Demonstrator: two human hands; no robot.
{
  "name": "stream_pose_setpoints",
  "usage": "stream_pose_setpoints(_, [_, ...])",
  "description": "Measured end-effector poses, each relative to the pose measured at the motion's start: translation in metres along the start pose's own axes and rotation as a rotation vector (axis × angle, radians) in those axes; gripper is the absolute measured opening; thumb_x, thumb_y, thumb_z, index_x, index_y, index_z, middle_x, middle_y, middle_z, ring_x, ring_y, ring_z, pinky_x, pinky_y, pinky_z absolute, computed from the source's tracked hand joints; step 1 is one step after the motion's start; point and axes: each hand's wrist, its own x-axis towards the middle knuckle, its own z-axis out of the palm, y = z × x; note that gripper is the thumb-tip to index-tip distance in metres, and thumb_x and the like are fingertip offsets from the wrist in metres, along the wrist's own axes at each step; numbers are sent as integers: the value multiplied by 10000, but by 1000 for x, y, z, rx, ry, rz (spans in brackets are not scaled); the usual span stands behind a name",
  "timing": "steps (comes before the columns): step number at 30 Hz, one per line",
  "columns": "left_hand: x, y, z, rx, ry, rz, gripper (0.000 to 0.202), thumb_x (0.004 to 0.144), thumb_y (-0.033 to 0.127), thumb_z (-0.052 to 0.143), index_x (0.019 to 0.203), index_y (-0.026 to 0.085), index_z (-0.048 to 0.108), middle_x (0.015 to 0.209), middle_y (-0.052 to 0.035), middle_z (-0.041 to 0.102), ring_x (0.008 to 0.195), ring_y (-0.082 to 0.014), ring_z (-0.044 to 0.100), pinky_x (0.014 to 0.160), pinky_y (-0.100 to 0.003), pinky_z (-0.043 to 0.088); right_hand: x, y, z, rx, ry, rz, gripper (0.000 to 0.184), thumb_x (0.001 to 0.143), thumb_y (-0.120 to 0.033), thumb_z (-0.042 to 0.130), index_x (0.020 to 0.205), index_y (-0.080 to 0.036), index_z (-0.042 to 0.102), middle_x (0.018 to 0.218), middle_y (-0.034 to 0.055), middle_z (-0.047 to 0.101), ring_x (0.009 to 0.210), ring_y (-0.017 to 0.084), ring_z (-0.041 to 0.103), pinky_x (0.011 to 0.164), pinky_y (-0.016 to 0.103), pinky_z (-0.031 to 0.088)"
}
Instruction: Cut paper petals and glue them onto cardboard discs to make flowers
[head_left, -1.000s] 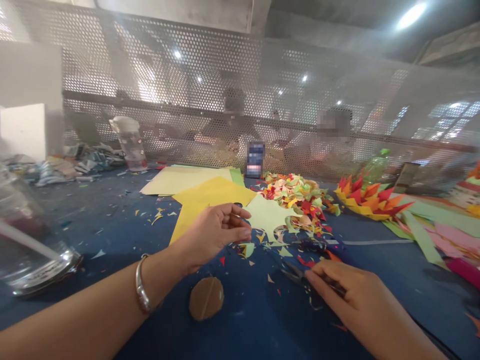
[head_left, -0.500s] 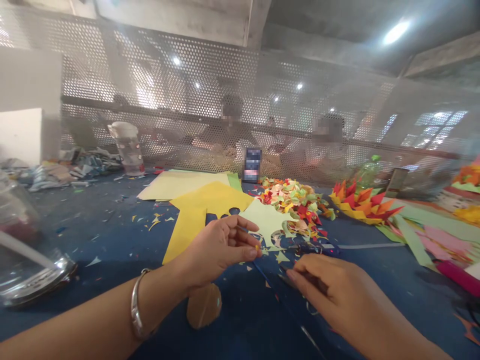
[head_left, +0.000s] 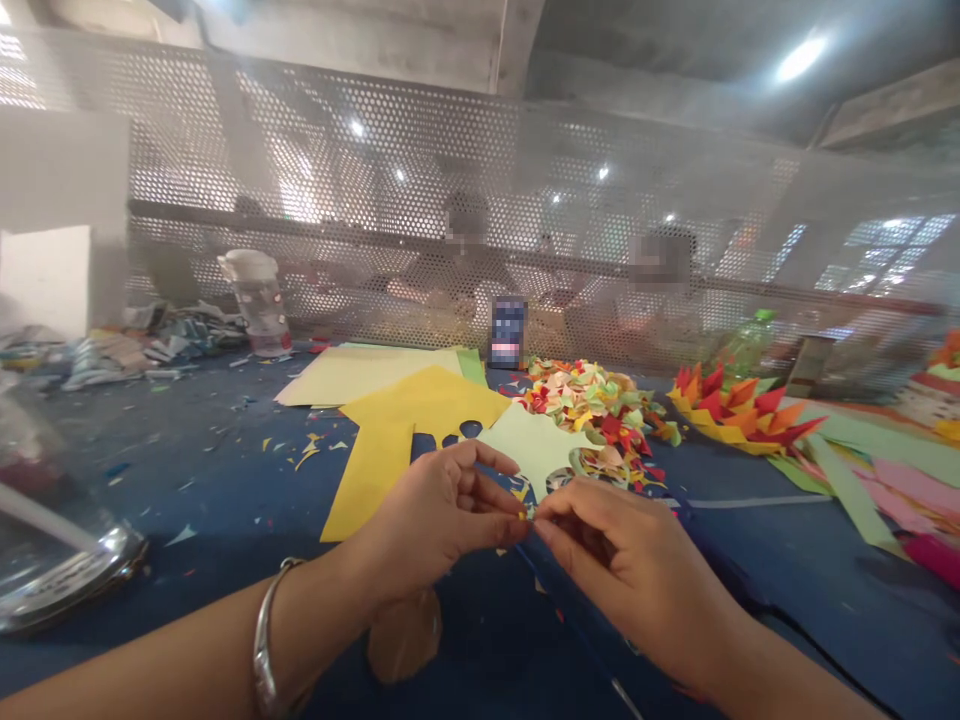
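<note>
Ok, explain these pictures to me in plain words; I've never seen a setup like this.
There is no machine: these are a person's two bare hands. Every picture comes from one camera worn on that person's head, looking forward and down. The left hand, below which a silver bangle circles the wrist, pinches a tiny yellow bit. The right hand reaches close beside it; whether it holds anything is unclear. On the blue tabletop lie a yellow paper sheet, a pale green cut-out sheet, heaped paper scraps and a brown disc.
</note>
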Motion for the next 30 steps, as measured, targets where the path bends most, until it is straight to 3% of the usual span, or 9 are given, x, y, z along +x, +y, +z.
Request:
stream_pose_setpoints(11, [-2,-4,5,-49,-47,-14,430,627,122,815,958,165,543,667,26,710,617,-104,652,678,-259,511,-5,3,4,52,13,-26,104,920,-193,530,881,-211,624,744,-18,570,649,129,551,603,259,428])
stream_pose_setpoints(23, [-1,-7,7,78,-36,-26,430,611,134,802,959,162,551,673,21,698,587,-112,634,631,-260,486,-7,3,5,40,-18,-41,149,906,-172,496,813,-191,611,725,-9,524,598,124,505,546,256,396])
stream_pose_setpoints(30, [-1,-7,5,80,-26,-13,467,613,134,805,994,147,534,715,20,686,665,-107,640,674,-249,498,-8,4,5,75,11,-17,108,895,-159,536,811,-198,593,707,-27,542,590,109,511,545,232,408])
